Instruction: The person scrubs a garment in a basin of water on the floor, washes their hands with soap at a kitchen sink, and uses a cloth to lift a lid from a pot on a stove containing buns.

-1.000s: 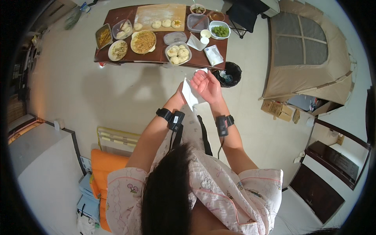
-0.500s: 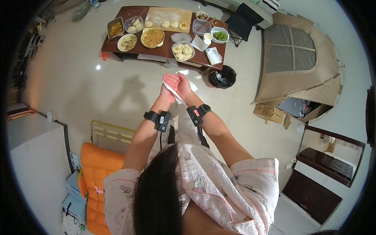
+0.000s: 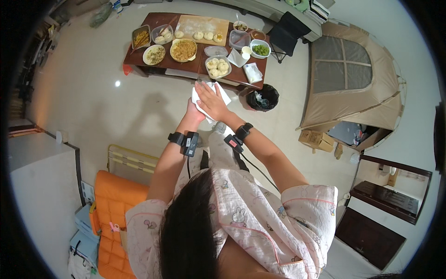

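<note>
A white paper tissue (image 3: 224, 95) is pressed between my two hands, in front of me and nearer than the table. My right hand (image 3: 213, 103) lies flat over it, fingers stretched out and pointing up and to the left. Beneath is my left hand (image 3: 193, 113), which bears the tissue from below; its fingers are mostly hidden by the tissue and my right hand. Corners of the tissue stick out on both sides. Each wrist wears a black strap with a small box.
Beyond my hands stands a dark wooden table (image 3: 160, 66) with a floured board (image 3: 204, 25), a container of buns (image 3: 218, 67), a bowl of yellow filling (image 3: 183, 49) and a tissue pack (image 3: 253, 73). A black trash bin (image 3: 262, 98) stands by its right end. Behind-left is an orange chair (image 3: 116, 195).
My right hand has turned from palm up to palm down, onto the tissue over my left hand. The tissue is now spread between both hands.
</note>
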